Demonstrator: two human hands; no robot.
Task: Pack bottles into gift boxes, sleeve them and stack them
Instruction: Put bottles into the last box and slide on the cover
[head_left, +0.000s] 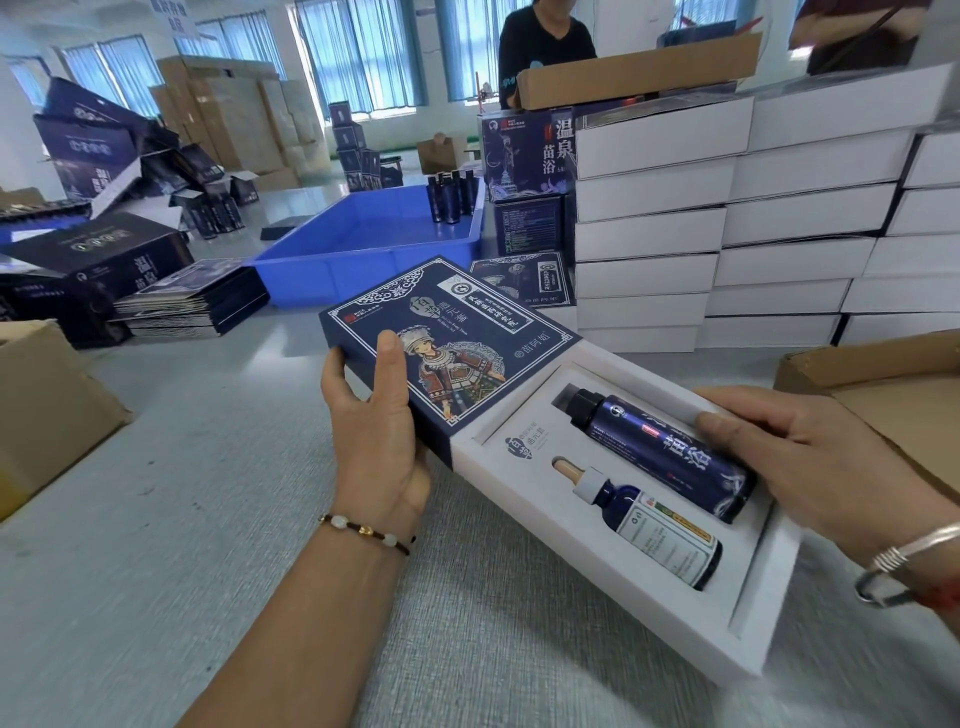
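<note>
The white tray (613, 525) sat at centre-right of the frame, its upper-left end already inside the blue sleeve (447, 332). Both bottles lay in their cut-outs: the tall bottle (660, 447) nearer the upper right, the dropper bottle (644, 525) below it.

The likeliest trouble was a jam. If tray and sleeve went askew, the tray's rim could catch the sleeve's mouth and crease the card. The tall bottle also looked slightly proud of its slot, so it might snag the sleeve edge unless pressed down.

The left hand (374, 415), at centre, gripped the sleeve, thumb flat on the printed face and fingers curled under. The right hand (810, 457), entering from the right edge, held the tray's far side, fingertips resting against the tall bottle; whether they pinched it I could not tell.
</note>
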